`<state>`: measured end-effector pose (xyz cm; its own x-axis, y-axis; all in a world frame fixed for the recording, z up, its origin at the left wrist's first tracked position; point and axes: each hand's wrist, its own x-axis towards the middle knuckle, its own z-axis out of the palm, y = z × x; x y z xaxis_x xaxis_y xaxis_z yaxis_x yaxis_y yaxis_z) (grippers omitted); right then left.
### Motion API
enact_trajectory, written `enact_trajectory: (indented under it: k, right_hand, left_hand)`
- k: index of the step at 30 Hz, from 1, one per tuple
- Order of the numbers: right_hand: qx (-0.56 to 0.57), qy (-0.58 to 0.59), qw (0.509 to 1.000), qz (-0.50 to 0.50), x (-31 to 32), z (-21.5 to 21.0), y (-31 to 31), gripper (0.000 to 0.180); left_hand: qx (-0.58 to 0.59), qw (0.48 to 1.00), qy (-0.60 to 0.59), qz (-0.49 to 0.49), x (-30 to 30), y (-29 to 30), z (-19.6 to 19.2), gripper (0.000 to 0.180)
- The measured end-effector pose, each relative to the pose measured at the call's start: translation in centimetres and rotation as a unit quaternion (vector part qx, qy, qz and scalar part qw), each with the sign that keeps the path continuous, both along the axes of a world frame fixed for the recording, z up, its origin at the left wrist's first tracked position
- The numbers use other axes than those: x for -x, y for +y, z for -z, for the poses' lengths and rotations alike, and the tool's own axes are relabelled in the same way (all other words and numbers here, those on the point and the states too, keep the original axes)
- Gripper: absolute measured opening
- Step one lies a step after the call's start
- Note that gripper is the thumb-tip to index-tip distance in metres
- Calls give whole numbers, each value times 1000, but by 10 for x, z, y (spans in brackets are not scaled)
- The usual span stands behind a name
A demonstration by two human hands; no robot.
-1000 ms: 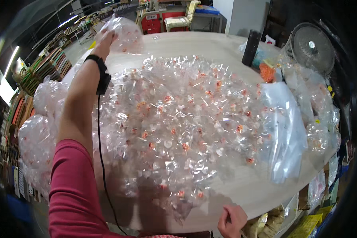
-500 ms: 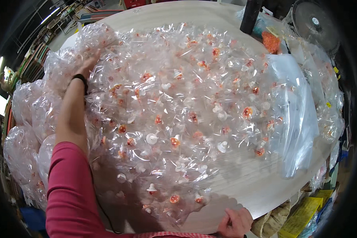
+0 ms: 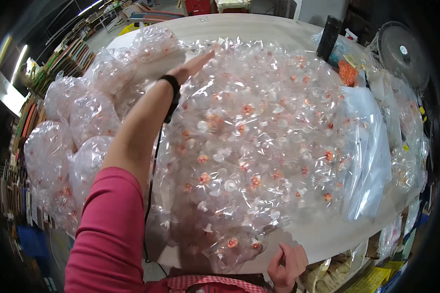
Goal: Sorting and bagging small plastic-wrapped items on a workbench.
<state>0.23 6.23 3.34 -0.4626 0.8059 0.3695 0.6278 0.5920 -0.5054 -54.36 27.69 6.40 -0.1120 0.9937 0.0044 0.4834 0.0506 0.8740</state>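
Fingers of left hand (image 3: 193, 67): held together and flat, laid on heap of clear plastic packets (image 3: 259, 146) covering most of white table (image 3: 322, 239). Right hand (image 3: 287, 263): curled, pinching the heap's near edge. Smoothing is best done with broad, light strokes so packets are not pushed off the left edge.

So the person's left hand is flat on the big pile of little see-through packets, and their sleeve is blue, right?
Not quite: the sleeve is pinkish red, not blue, as the head view shows. The rest holds: the left hand lies flat and open on the big pile of clear packets.
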Motion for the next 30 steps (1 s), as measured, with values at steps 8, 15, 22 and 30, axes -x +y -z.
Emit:
enact_trajectory:
  k: [8, 15, 22, 30]
  right_hand:
    - [-66, 55, 995, -46, 5, -4, 12, 31]
    - [-64, 77, 993, -54, 5, -3, 12, 32]
    - [-58, 89, 993, -49, -5, 2, 15, 29]
    - [-79, 105, 989, -69, 2, -4, 14, 28]
  left_hand:
    - [205, 952, 140, -181, 19, -100, -113, 70]
    - [425, 861, 77, -269, 33, -158, -53, 94]
    - [258, 961, -94, -30, 38, -139, -93, 75]
    - [600, 693, 379, 130, 10, -155, -28, 48]
